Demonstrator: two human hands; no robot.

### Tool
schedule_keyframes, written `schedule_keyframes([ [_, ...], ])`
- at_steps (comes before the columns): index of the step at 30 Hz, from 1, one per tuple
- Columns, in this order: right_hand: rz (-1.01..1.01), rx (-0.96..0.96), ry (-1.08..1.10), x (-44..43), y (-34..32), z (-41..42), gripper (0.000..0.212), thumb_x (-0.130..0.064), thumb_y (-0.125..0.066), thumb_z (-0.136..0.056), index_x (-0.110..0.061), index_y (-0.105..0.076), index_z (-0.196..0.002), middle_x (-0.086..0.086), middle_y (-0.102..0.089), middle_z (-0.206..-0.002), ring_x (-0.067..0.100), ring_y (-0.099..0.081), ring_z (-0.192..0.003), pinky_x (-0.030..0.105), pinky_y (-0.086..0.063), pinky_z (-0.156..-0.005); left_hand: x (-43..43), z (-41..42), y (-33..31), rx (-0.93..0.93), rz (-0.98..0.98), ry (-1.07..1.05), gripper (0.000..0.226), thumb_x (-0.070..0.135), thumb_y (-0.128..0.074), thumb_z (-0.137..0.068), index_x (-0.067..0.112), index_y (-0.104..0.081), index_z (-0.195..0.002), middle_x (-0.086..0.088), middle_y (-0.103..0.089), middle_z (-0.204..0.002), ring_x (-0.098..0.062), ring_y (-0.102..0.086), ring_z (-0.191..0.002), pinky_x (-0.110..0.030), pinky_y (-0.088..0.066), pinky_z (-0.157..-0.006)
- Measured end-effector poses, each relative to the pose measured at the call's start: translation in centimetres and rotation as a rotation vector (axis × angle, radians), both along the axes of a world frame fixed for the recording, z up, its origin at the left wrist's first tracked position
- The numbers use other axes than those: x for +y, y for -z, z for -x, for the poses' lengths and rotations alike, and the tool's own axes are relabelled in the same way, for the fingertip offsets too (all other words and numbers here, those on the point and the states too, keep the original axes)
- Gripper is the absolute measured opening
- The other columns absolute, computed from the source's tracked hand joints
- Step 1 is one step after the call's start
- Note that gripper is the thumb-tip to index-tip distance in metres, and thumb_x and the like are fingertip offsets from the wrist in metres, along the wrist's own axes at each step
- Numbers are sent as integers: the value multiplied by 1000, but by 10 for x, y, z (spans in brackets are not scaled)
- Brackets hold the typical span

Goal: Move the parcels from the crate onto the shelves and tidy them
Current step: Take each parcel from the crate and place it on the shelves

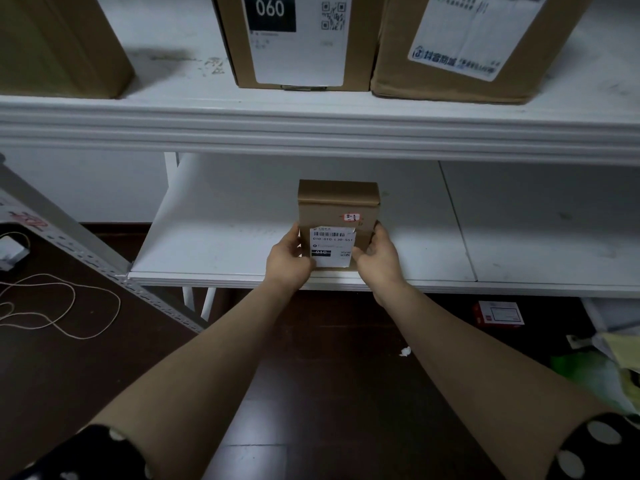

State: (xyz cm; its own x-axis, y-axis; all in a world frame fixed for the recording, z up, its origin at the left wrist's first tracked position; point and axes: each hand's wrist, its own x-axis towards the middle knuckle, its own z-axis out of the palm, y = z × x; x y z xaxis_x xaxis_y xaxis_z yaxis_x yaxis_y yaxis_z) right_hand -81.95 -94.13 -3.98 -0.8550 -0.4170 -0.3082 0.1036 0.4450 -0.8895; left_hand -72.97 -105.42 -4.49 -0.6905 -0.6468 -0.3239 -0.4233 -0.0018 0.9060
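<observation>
A small brown cardboard parcel (pixel 337 209) with a white barcode label and a small red-edged sticker stands on the lower white shelf (pixel 221 237), near its front edge. My left hand (pixel 289 259) grips its lower left side, thumb over the label. My right hand (pixel 377 252) grips its lower right side. On the upper shelf (pixel 311 112) stand three bigger cardboard boxes: one at the left (pixel 62 46), one marked 060 (pixel 298 43) in the middle, one with a large white label (pixel 474 46) at the right. The crate is out of view.
A grey perforated metal rail (pixel 86 251) slants across the left. A loop of thin cord (pixel 59 306) lies on the dark surface at the left. On the dark floor under the shelf lie a small red and white box (pixel 498 314) and a scrap of paper (pixel 404 351). Bags and papers pile up at the right edge (pixel 609 358).
</observation>
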Motion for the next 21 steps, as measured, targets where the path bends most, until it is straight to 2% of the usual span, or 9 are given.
schedule_keyframes([
  [3,-24,-9,1,4,-5,-2,52,7,-51,-88,-14,-41,-135,2,-60,-124,19,-53,-119,24,-44,-93,2,-1,-5,-55,-54,-64,82,-11,-60,-81,23,-28,-149,-8,-44,-145,-23,-42,-133,-42,-44,-104],
  [5,-31,-18,2,9,-13,-4,57,7,-53,-88,-14,-38,-138,5,-58,-127,21,-50,-124,23,-41,-92,4,-5,-9,-85,-57,-80,82,-9,-60,-83,20,-24,-150,-10,-39,-149,-26,-37,-137,-41,-40,-107],
  [7,-49,-39,-2,17,-22,-9,64,5,-57,-88,-13,-31,-144,9,-51,-136,25,-43,-131,26,-38,-99,7,-13,-15,-132,-29,-67,79,-7,-60,-84,19,-24,-150,-9,-38,-149,-25,-38,-136,-34,-42,-104],
  [10,-89,-82,0,37,-36,-21,74,3,-62,-86,-13,-25,-148,11,-42,-146,26,-38,-135,29,-35,-102,17,-30,-31,-225,48,16,78,-3,-60,-84,21,-26,-150,-8,-40,-148,-22,-54,-118,-22,-46,-75],
  [13,-117,-136,9,63,-51,-35,86,-2,-68,-84,-17,-17,-151,9,-32,-152,26,-33,-138,28,-35,-101,38,-45,-59,-307,114,152,74,0,-61,-83,20,-31,-148,-8,-45,-144,-14,-58,-91,-21,-49,-67],
  [14,-127,-148,10,74,-58,-41,88,-4,-69,-83,-18,-17,-152,9,-31,-152,25,-33,-138,30,-35,-104,47,-50,-70,-337,138,208,73,1,-62,-83,20,-32,-147,-8,-47,-141,-13,-59,-87,-23,-52,-70],
  [15,-138,-150,8,86,-67,-47,88,-6,-71,-82,-18,-18,-151,9,-31,-152,25,-33,-138,31,-34,-106,58,-54,-81,-369,168,270,73,4,-63,-82,20,-33,-147,-8,-48,-141,-16,-60,-91,-26,-53,-77],
  [18,-185,-119,-5,131,-97,-74,85,-11,-75,-79,-16,-26,-149,9,-35,-150,24,-35,-137,32,-33,-108,93,-64,-116,-432,284,457,71,13,-64,-83,20,-34,-146,-7,-44,-145,-24,-50,-123,-30,-44,-99],
  [21,-257,-51,4,184,-126,-106,79,-22,-76,-79,-15,-34,-146,7,-38,-148,23,-37,-135,32,-34,-110,133,-70,-150,-431,417,657,67,21,-63,-84,24,-36,-146,-5,-44,-145,-23,-45,-129,-30,-40,-103],
])
